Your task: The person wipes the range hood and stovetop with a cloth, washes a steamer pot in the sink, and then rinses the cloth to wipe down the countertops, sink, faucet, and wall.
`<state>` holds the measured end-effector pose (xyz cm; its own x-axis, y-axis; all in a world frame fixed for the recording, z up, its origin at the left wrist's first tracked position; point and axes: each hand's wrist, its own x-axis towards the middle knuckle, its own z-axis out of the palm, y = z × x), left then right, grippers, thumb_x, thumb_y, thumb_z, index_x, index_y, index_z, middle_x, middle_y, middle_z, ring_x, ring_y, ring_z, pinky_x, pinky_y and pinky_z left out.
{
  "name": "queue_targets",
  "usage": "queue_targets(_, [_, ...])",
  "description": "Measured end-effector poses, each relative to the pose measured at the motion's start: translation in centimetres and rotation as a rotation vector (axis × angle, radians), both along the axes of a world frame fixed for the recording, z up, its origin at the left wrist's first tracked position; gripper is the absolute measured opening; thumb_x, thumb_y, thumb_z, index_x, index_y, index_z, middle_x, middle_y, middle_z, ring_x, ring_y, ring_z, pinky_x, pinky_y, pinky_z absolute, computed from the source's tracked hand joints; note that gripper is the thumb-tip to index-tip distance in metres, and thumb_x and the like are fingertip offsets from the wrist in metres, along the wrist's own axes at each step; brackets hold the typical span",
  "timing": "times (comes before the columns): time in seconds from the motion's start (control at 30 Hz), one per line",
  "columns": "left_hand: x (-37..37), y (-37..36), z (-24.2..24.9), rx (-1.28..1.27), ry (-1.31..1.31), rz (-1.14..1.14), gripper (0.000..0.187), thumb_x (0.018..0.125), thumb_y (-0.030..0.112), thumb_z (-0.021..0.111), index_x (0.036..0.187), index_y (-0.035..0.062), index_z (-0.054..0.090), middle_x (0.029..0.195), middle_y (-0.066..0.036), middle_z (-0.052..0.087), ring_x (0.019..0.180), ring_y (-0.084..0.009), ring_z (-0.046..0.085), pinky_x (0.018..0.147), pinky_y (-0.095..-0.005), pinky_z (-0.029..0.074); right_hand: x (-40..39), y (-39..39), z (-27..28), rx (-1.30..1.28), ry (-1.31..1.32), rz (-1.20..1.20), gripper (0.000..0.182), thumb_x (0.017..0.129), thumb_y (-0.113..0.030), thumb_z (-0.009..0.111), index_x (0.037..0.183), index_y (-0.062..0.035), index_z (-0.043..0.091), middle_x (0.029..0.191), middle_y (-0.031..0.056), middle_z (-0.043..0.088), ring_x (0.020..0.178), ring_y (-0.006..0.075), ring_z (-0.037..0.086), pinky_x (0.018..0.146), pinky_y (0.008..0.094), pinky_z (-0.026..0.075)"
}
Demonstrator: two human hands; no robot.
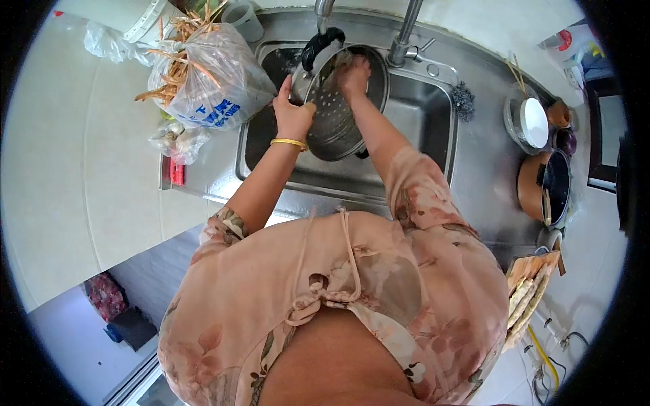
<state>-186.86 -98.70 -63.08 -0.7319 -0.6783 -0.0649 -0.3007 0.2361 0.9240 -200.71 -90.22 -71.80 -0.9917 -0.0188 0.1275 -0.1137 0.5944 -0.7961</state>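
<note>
A round metal steamer basket (332, 111) with a perforated bottom is tilted up in the sink below the tap. My left hand (293, 115), with a gold bangle at its wrist, grips the basket's left rim, thumb on the near side. Inside the upper part of the basket, my right hand (353, 78) lies against the metal with fingers stretched out, slightly blurred. Whether anything small is under those fingers cannot be seen. A black loop-shaped handle or hose piece (321, 47) sits at the basket's upper left, by the tap (323, 8).
Left of the steel sink (433, 128) stands a stuffed plastic bag (220, 74) with dried stalks poking out. A scouring pad (463, 101) lies on the right edge. Beyond it are a white bowl (535, 123), a pot (535, 186) and a wooden board (525, 271).
</note>
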Motion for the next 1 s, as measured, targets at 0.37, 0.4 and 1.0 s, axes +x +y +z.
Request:
queue_targets(0.37, [-2.7, -1.4, -0.6, -0.579, -0.037, -0.601, 0.064, 0.06, 0.005, 0.063, 0.12, 0.0241, 0.055, 0.122, -0.007, 0.047, 0.119, -0.0302, 0.039, 0.094, -0.0574, 0.029, 5.4, 14.5, 9.1, 0.087, 0.412, 0.294, 0.037, 0.069, -0.018, 0.067, 0.103, -0.0064, 0.059, 0.094, 0.0152, 0.057, 0.088, 0.0318, 0.056, 0.081, 0.0379, 0.046])
queue_targets(0.4, [-3.3, -1.8, -0.7, -0.596, -0.016, -0.648, 0.063, 0.06, 0.004, 0.062, 0.12, 0.0241, 0.055, 0.123, -0.006, 0.047, 0.119, -0.0305, 0.039, 0.095, -0.0563, 0.03, 4.8, 15.0, 9.0, 0.132, 0.372, 0.409, 0.036, 0.068, -0.019, 0.067, 0.1, -0.0064, 0.06, 0.092, 0.0157, 0.057, 0.088, 0.0328, 0.056, 0.08, 0.0382, 0.046])
queue_targets(1.0, [-4.8, -0.1, -3.0, 1.151, 0.048, 0.251, 0.034, 0.092, 0.023, 0.049, 0.114, -0.0028, 0.048, 0.107, -0.016, 0.058, 0.091, -0.0293, 0.06, 0.078, -0.0391, 0.05, 13.8, 11.2, 8.6, 0.099, 0.331, 0.753, 0.037, 0.064, -0.024, 0.073, 0.088, -0.0048, 0.053, 0.086, 0.015, 0.054, 0.085, 0.0355, 0.054, 0.073, 0.0418, 0.045])
